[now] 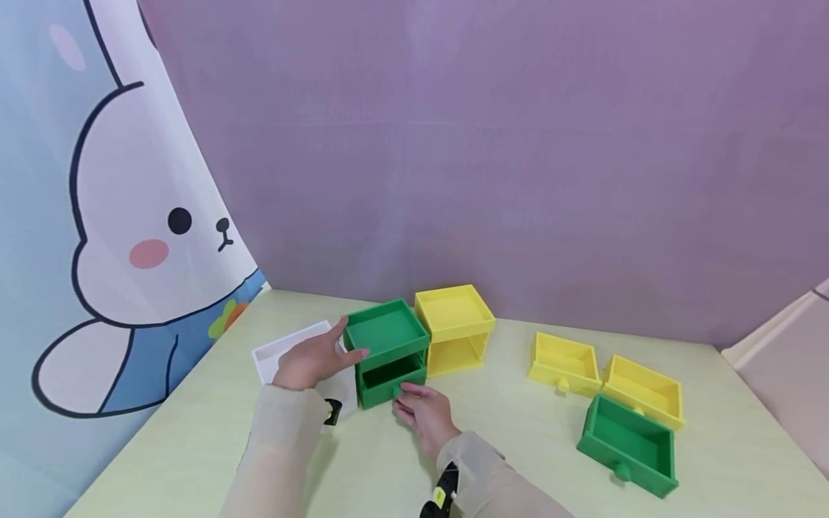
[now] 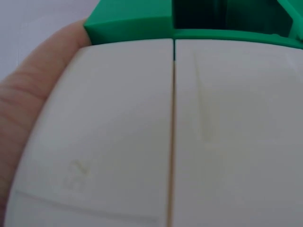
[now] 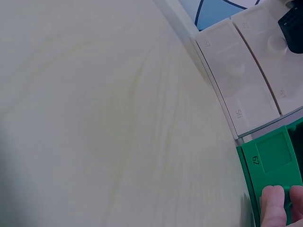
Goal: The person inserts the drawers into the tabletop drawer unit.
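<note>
A green two-level drawer cabinet (image 1: pixel 388 332) stands on the table, its upper part a shallow tray. In its lower slot a green drawer (image 1: pixel 391 381) sticks partly out. My right hand (image 1: pixel 427 417) pinches that drawer's round knob, fingertips (image 3: pixel 273 198) on either side in the right wrist view. My left hand (image 1: pixel 314 360) rests on the cabinet's upper left edge, thumb and forefinger extended and spread apart. Beneath and behind it stands a white drawer cabinet (image 1: pixel 346 388), partly hidden by the hand; its pale drawer fronts (image 2: pixel 104 132) fill the left wrist view.
Right behind the green cabinet stands a yellow cabinet (image 1: pixel 456 316) with an open front. Farther right lie two loose yellow drawers (image 1: pixel 563 360) and a loose green drawer (image 1: pixel 628 446). A purple cloth (image 1: pixel 518 144) hangs behind the table.
</note>
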`<state>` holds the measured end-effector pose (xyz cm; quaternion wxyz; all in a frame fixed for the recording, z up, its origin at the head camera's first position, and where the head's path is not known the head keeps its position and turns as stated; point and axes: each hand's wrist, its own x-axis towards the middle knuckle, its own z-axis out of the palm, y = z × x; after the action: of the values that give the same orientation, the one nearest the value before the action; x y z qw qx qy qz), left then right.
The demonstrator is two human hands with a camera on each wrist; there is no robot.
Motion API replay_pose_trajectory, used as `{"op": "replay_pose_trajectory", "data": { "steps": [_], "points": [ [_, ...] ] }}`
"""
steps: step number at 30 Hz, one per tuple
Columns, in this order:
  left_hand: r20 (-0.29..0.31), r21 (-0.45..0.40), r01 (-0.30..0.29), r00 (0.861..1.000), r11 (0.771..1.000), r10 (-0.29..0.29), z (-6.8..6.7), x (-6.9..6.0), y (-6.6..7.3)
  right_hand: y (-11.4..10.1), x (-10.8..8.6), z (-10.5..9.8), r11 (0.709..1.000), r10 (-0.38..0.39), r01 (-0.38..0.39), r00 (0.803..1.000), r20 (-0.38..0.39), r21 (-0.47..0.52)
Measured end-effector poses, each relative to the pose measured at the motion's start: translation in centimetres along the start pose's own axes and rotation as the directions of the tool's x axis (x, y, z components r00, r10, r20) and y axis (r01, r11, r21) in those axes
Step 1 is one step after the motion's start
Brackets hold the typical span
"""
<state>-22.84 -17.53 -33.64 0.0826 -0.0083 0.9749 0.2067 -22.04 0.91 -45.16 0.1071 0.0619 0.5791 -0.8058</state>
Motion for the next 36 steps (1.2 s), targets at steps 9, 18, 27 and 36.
{"op": "replay_pose_trajectory", "data": {
  "steps": [9, 18, 27, 36],
  "points": [
    [-0.002, -0.004, 0.009, 1.000, 1.000, -0.009, 0.2, 0.1, -0.1, 0.0, 0.2, 0.1, 1.000, 0.002, -0.002, 1.000, -0.008, 0.006],
    [-0.006, -0.003, 0.008, 1.000, 1.000, -0.008, 0.2, 0.1, -0.1, -0.4, -0.2, -0.7, 1.000, 0.019, -0.017, 0.998, 0.068, -0.020],
    [0.010, 0.012, 0.005, 1.000, 1.000, -0.005, 0.0, -0.1, -0.2, -1.0, -0.7, -4.6, 0.985, 0.084, -0.054, 0.980, 0.183, -0.163],
    [0.014, 0.021, -0.017, 1.000, 1.000, 0.017, 0.0, 0.2, -0.3, -3.0, -2.0, -9.1, 0.984, 0.104, -0.078, 0.982, 0.155, -0.161]
  ]
}}
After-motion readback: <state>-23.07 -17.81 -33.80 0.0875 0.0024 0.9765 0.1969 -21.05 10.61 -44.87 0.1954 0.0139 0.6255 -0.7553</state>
